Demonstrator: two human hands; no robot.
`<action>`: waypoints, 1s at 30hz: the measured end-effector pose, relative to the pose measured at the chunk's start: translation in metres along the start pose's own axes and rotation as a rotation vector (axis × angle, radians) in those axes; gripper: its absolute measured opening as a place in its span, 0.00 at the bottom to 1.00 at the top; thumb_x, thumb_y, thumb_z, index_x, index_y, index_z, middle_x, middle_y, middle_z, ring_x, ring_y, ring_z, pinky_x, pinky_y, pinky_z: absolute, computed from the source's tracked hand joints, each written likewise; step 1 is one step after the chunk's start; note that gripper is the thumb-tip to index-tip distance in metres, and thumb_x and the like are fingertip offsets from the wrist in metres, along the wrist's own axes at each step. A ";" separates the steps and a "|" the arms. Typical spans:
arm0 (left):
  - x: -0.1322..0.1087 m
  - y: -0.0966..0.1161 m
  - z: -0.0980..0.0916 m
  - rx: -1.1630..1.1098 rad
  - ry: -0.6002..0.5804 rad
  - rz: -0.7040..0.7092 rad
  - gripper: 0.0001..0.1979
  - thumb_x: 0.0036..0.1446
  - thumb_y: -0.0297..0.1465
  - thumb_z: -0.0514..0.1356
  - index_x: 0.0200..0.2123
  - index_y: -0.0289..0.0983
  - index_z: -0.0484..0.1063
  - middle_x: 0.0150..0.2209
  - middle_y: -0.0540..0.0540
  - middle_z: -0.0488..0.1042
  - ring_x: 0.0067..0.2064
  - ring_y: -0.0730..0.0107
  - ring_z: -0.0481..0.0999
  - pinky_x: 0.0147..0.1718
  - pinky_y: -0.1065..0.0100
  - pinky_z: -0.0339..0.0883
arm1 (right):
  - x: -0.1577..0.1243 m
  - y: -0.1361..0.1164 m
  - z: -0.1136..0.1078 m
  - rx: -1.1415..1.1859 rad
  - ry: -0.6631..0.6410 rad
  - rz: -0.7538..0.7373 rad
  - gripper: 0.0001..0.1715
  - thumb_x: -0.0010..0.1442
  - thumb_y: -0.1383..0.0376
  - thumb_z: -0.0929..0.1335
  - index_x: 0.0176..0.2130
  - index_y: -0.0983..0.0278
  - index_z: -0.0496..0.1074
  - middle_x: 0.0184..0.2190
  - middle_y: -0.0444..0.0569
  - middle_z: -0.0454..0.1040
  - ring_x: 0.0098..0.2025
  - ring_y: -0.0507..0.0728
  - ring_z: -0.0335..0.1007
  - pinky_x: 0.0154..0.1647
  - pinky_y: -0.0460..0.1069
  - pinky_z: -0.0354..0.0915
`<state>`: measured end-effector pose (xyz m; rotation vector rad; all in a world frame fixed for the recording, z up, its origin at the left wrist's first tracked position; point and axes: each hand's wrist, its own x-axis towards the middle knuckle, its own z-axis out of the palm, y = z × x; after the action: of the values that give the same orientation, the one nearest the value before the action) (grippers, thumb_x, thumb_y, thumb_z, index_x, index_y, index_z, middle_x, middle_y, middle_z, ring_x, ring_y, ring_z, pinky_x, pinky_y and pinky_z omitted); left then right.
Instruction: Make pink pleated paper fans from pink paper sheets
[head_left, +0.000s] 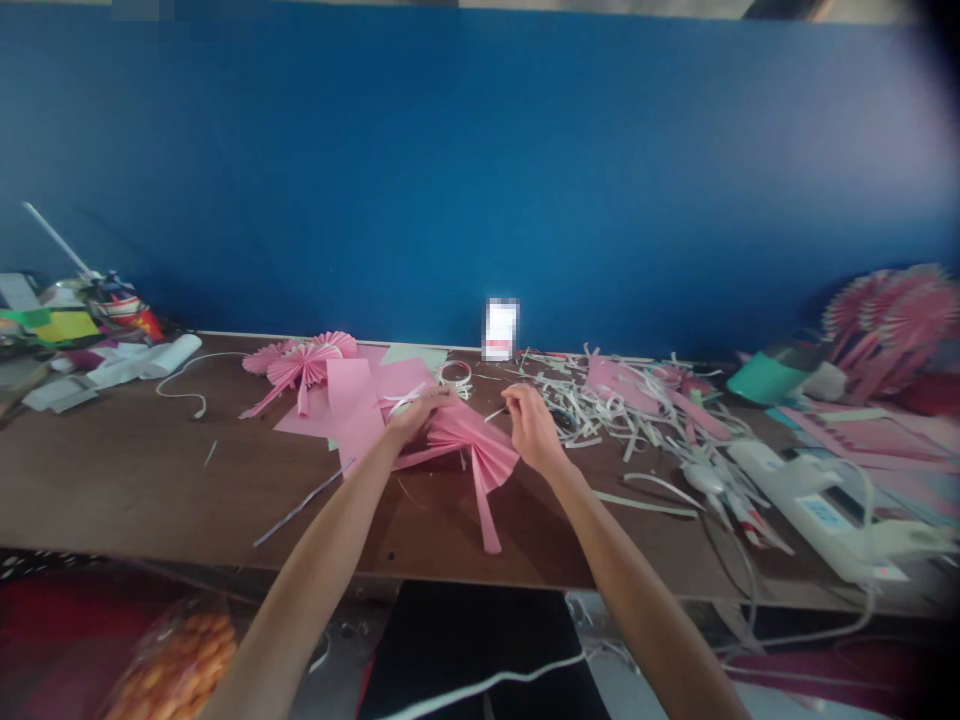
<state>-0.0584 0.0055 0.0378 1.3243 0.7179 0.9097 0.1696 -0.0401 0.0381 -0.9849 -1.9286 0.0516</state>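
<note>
A pleated pink paper fan (480,450) with long pink tails lies in front of me on the brown table. At its upper left edge is my left hand (422,412), its fingers closed on the pink paper. Just right of the fan, my right hand (531,425) is raised with fingertips pinched together around a thin white strip (495,413). Behind the hands lies a roll of white tape (454,374). Flat pink paper sheets (351,400) are left of my left hand.
Finished pink fans (304,365) lie at the back left. White paper scraps (600,405) are heaped right of my hands, near a white power strip (817,510). A green tape roll (765,375) and more pink rosettes (892,320) stand far right. A blue partition (420,180) rises behind.
</note>
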 end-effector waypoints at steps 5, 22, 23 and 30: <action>0.009 -0.004 -0.017 0.037 0.356 0.257 0.11 0.51 0.38 0.61 0.26 0.37 0.65 0.23 0.54 0.60 0.25 0.77 0.60 0.25 0.74 0.55 | 0.001 0.019 -0.016 -0.190 0.427 0.248 0.17 0.65 0.68 0.54 0.49 0.63 0.64 0.40 0.57 0.66 0.43 0.63 0.63 0.46 0.58 0.61; 0.017 -0.019 -0.013 0.549 0.303 0.334 0.10 0.55 0.35 0.59 0.36 0.36 0.75 0.42 0.43 0.76 0.46 0.64 0.73 0.49 0.65 0.63 | -0.008 0.049 0.003 -0.211 -0.006 0.150 0.16 0.61 0.66 0.63 0.49 0.62 0.70 0.45 0.53 0.70 0.46 0.59 0.66 0.45 0.52 0.63; 0.017 -0.019 -0.014 0.575 0.272 0.329 0.09 0.56 0.34 0.58 0.37 0.36 0.74 0.42 0.43 0.75 0.47 0.64 0.73 0.49 0.64 0.63 | -0.008 0.049 0.005 -0.206 -0.080 0.113 0.16 0.61 0.66 0.64 0.49 0.62 0.70 0.45 0.53 0.70 0.47 0.60 0.65 0.47 0.52 0.62; 0.013 -0.015 -0.019 1.149 0.078 0.305 0.09 0.56 0.27 0.54 0.37 0.38 0.74 0.42 0.44 0.76 0.46 0.62 0.72 0.49 0.62 0.63 | -0.010 0.053 0.011 -0.270 -0.293 0.106 0.12 0.61 0.66 0.66 0.46 0.63 0.72 0.41 0.51 0.70 0.44 0.58 0.63 0.47 0.51 0.59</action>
<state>-0.0664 0.0255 0.0215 2.4650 1.1976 0.7852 0.1963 -0.0068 0.0027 -1.3186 -2.1881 -0.0045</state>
